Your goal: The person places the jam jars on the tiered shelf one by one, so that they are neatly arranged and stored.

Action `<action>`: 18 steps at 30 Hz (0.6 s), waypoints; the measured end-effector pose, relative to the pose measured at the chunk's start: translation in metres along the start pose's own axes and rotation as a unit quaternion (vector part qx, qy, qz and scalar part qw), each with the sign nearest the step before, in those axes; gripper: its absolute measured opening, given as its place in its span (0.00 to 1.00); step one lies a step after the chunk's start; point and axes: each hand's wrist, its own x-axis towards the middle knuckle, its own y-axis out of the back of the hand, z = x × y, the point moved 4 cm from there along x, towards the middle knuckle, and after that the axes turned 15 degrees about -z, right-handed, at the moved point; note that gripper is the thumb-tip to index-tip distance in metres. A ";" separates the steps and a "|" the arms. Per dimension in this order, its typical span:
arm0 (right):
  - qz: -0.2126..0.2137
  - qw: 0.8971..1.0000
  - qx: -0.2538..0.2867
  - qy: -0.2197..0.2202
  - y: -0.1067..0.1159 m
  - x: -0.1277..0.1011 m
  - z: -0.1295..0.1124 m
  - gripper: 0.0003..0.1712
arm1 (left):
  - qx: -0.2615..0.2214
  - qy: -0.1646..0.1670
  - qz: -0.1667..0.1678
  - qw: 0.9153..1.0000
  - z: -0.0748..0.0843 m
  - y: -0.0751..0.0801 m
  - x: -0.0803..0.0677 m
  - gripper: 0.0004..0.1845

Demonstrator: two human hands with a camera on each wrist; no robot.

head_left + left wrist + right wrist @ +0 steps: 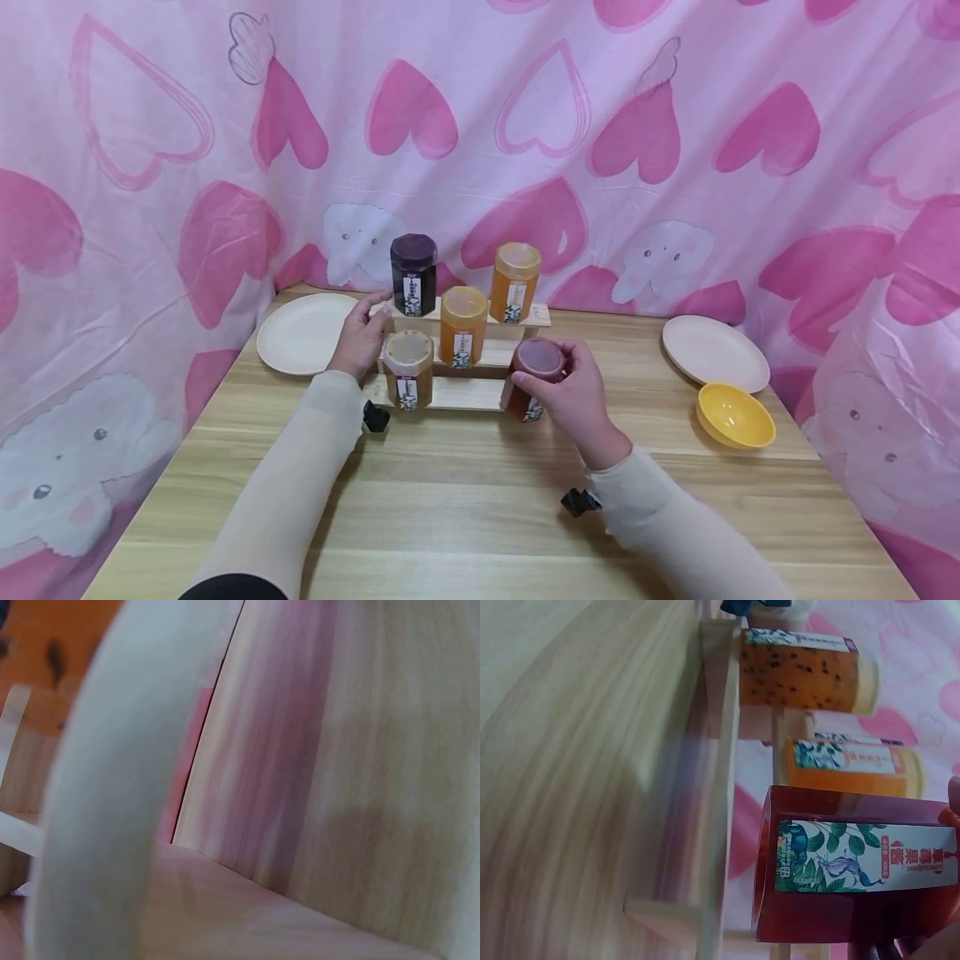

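My right hand [577, 400] grips a red jam jar [855, 862] by its upper part, thumb in front. The jar is tilted at the right end of the lowest shelf of a stepped wooden rack [468, 393]; whether its base touches the shelf I cannot tell. At the rack's upper left end, my left hand [362, 337] pinches the shelf end beside a dark purple jar [413, 275]. An amber jar with dark specks [408, 371] stands at the lowest shelf's left. An orange jar [462, 327] occupies the middle shelf, and a yellow-orange jar [515, 283] the top right.
A cream plate [300, 335] lies on the wooden table [450, 517] left of the rack. Toward the right edge are another cream plate [712, 350] and a yellow bowl [735, 415] close by it. A pink heart-patterned curtain [480, 108] hangs behind the table.
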 end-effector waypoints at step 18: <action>0.030 0.997 -0.069 0.014 -0.031 0.008 0.001 0.46 | 0.020 0.013 0.008 1.000 -0.007 0.004 0.005 0.24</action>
